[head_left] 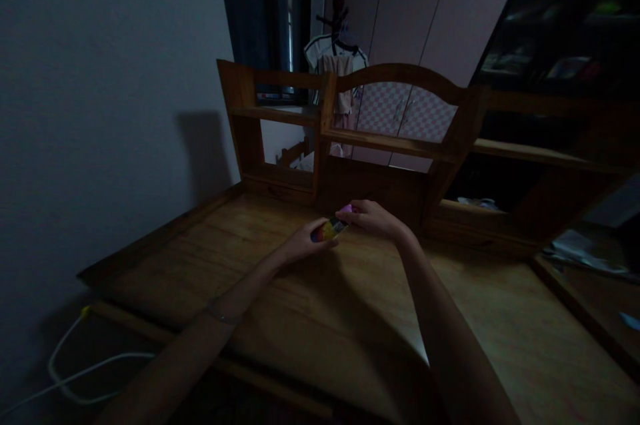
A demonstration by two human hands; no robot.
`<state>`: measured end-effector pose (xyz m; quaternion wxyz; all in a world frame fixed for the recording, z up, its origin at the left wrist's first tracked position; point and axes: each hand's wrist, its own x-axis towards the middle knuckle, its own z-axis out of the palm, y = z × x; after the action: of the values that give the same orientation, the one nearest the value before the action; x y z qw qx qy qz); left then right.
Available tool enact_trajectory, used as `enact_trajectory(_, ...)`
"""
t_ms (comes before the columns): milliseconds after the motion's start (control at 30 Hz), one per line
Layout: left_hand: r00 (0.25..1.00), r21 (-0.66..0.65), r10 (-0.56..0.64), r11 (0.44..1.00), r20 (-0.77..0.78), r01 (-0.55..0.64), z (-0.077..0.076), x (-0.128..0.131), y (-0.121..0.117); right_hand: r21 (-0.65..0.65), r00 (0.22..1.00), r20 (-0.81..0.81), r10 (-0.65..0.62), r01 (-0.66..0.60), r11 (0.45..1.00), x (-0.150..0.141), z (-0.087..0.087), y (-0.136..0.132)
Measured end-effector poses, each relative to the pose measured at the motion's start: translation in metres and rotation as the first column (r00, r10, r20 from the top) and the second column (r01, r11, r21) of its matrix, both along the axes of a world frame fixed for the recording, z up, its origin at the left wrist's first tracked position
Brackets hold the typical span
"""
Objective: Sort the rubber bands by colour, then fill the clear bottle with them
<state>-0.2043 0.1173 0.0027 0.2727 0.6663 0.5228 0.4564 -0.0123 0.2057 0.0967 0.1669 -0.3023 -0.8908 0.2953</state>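
Above the middle of the wooden desk [280,298] my two hands meet on a small multicoloured pack [330,228]. Red, blue, yellow and dark patches show on it, and its exact kind is too dim and small to make out. My left hand [305,242] is closed around the lower left end, thumb on top and fingers beneath. At the upper right, the fingers of my right hand [370,217] pinch a pink end [346,210]. Whether this pink part is separate from the pack I cannot tell.
A wooden shelf unit [390,140] runs along the desk's back edge. The wall [125,112] closes off the left side. White cable [107,362] loops near the front left corner. Papers [585,252] lie beyond the right edge. Clothes [340,72] hang behind the shelf.
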Motion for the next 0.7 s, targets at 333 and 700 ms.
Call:
enact_trajectory(333, 0.584, -0.279, -0.316, 0.648, 0.748, 0.708, 0.008, -0.002, -0.009, -0.192, 0.966, -0.257, -0.018, -0.033, 0.981, 0.013, 0.011, -0.001)
enact_trajectory(700, 0.581, -0.195, -0.269, 0.766, 0.768, 0.612, -0.009, 0.002, -0.001, -0.298, 0.955, -0.252, -0.155, 0.076, 0.952, -0.002, -0.013, 0.021)
